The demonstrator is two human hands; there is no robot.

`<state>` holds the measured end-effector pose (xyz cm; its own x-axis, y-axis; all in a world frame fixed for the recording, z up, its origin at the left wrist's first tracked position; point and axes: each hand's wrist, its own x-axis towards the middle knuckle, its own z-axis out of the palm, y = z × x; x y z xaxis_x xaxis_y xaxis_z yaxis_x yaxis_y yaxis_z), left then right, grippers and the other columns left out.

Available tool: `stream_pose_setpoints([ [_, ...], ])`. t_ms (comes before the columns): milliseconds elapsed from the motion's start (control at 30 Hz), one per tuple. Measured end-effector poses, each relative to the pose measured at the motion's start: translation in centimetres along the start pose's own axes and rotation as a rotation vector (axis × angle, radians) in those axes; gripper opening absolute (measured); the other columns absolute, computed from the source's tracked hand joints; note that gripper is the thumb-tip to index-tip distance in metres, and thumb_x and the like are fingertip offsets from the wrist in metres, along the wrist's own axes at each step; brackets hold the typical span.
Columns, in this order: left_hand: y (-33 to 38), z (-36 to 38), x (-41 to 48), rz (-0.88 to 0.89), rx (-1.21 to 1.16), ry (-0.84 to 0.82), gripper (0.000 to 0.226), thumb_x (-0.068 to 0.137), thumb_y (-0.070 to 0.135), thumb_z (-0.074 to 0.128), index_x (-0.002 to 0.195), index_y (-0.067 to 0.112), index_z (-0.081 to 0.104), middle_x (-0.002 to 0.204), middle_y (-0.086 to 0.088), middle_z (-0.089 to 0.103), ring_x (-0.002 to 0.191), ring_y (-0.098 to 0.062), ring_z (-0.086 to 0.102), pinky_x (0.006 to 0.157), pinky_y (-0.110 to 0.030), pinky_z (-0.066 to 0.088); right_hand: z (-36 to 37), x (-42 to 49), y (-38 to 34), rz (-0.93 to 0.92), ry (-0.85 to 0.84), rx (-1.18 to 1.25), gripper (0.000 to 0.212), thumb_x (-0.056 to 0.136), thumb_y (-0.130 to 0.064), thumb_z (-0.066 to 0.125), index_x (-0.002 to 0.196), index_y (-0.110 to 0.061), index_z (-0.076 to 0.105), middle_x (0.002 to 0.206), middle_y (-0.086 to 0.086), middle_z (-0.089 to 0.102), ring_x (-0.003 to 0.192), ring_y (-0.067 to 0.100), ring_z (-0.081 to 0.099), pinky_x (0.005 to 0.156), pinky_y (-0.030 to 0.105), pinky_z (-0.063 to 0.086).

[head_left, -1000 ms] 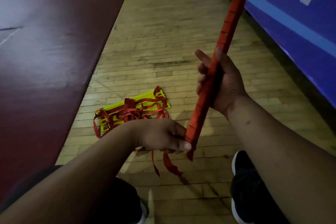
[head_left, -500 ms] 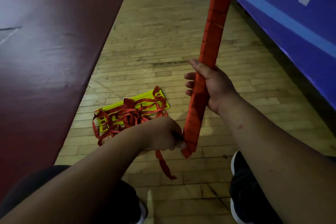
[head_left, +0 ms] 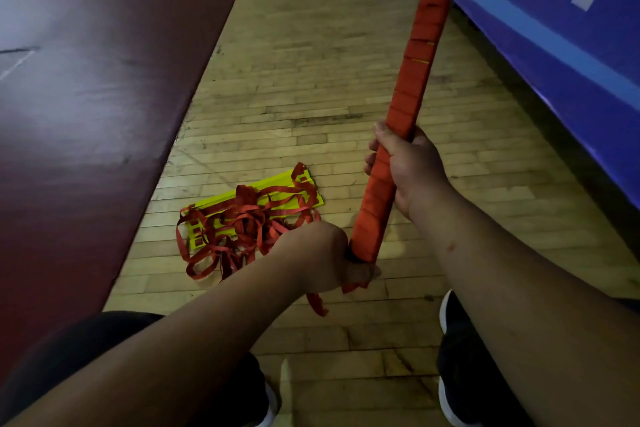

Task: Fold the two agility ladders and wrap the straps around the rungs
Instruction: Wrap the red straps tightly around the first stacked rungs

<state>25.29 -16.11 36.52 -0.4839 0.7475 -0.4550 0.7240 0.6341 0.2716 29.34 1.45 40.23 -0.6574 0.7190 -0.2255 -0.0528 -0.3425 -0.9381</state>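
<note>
A folded ladder bundle, its yellow rungs almost fully wound in red strap, stands nearly upright in front of me, with a yellow tip showing at the top. My right hand grips it at the middle. My left hand pinches the loose red strap end at the bundle's lower end, and a short tail hangs below. The second ladder lies on the wooden floor to the left, yellow rungs stacked under a loose tangle of red straps.
A dark red mat covers the floor on the left. A blue padded wall runs along the right. My dark shoes are at the bottom of the view, on the wooden floor.
The hanging strap tail has grown shorter as it was wound on. The bundle has tilted more upright and dropped lower in view, so its yellow top shows now.
</note>
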Motion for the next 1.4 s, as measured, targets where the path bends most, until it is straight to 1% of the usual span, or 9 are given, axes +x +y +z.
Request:
stream_pose_setpoints([
  [133,-0.1,-1.0,-0.4,0.055,-0.158,-0.055,0.049,0.093,0.069,0.066,0.111,0.025,0.08,0.092,0.006,0.079,0.086,-0.011,0.074,0.084,-0.039,0.066,-0.1,-0.1,-0.4,0.046,-0.029,0.104,0.015,0.102,-0.023,0.075,0.114,-0.015,0.072,0.085,0.003,0.072,0.072,0.017,0.071,0.067,0.036,0.062],
  [200,-0.2,-1.8,-0.8,0.082,-0.29,-0.13,0.047,0.096,0.062,0.069,0.12,0.023,0.077,0.096,0.007,0.078,0.085,-0.005,0.072,0.078,-0.029,0.063,-0.3,0.0,-0.8,0.098,-0.072,0.194,0.017,0.099,-0.026,0.076,0.113,-0.017,0.071,0.085,0.002,0.071,0.07,0.016,0.067,0.062,0.035,0.059],
  [367,-0.7,-3.5,-1.8,0.185,-0.467,-0.337,0.025,0.097,0.06,0.071,0.105,0.037,0.076,0.082,0.022,0.069,0.081,-0.001,0.063,0.077,-0.027,0.048,-1.2,-0.3,-1.3,0.179,-0.219,0.329,0.044,0.096,-0.05,0.073,0.123,-0.015,0.071,0.094,0.001,0.073,0.066,0.011,0.062,0.06,0.028,0.049],
  [500,-0.6,-4.0,-2.1,0.249,-0.627,-0.487,0.026,0.104,0.041,0.069,0.113,0.017,0.074,0.071,0.019,0.058,0.065,-0.002,0.054,0.069,-0.024,0.045,-1.5,-0.9,-1.6,0.236,-0.291,0.377,0.065,0.098,-0.058,0.065,0.14,-0.009,0.07,0.099,-0.002,0.075,0.066,0.007,0.06,0.057,0.023,0.046],
  [567,-0.5,-4.0,-2.2,0.279,-0.636,-0.486,0.037,0.105,0.04,0.068,0.118,0.005,0.071,0.07,0.017,0.056,0.064,-0.004,0.051,0.066,-0.023,0.043,-1.3,-1.0,-1.8,0.234,-0.288,0.369,0.059,0.1,-0.057,0.062,0.136,-0.011,0.072,0.098,-0.003,0.075,0.065,0.006,0.059,0.056,0.021,0.046],
  [733,-0.5,-3.7,-2.3,0.316,-0.528,-0.44,0.045,0.104,0.056,0.064,0.111,0.012,0.074,0.076,0.011,0.06,0.069,-0.007,0.056,0.071,-0.028,0.047,-1.2,-0.8,-1.8,0.182,-0.243,0.332,0.044,0.101,-0.053,0.066,0.125,-0.017,0.073,0.095,-0.002,0.076,0.065,0.007,0.061,0.057,0.022,0.05],
  [900,-1.0,-3.7,-1.8,0.348,-0.393,-0.375,0.048,0.106,0.06,0.058,0.106,0.014,0.074,0.097,-0.015,0.073,0.082,-0.011,0.066,0.083,-0.032,0.055,-1.2,-0.7,-1.8,0.165,-0.182,0.31,0.039,0.102,-0.05,0.068,0.123,-0.017,0.073,0.097,0.0,0.077,0.067,0.009,0.065,0.058,0.024,0.054],
  [1200,-1.1,-3.4,-1.3,0.292,-0.393,-0.333,0.025,0.111,0.037,0.059,0.09,0.035,0.072,0.088,0.008,0.076,0.077,-0.007,0.068,0.078,-0.029,0.053,-1.0,-0.4,-1.3,0.158,-0.108,0.255,0.034,0.098,-0.042,0.077,0.123,-0.019,0.074,0.098,0.002,0.08,0.08,0.013,0.075,0.068,0.032,0.061],
  [1400,-1.0,-2.9,-0.6,0.166,-0.376,-0.231,0.011,0.106,0.022,0.068,0.105,0.025,0.078,0.084,0.01,0.078,0.082,-0.008,0.073,0.078,-0.032,0.059,-0.8,-0.1,-0.7,0.099,-0.048,0.175,0.032,0.096,-0.037,0.083,0.121,-0.019,0.074,0.104,0.006,0.083,0.09,0.022,0.081,0.078,0.042,0.066],
])
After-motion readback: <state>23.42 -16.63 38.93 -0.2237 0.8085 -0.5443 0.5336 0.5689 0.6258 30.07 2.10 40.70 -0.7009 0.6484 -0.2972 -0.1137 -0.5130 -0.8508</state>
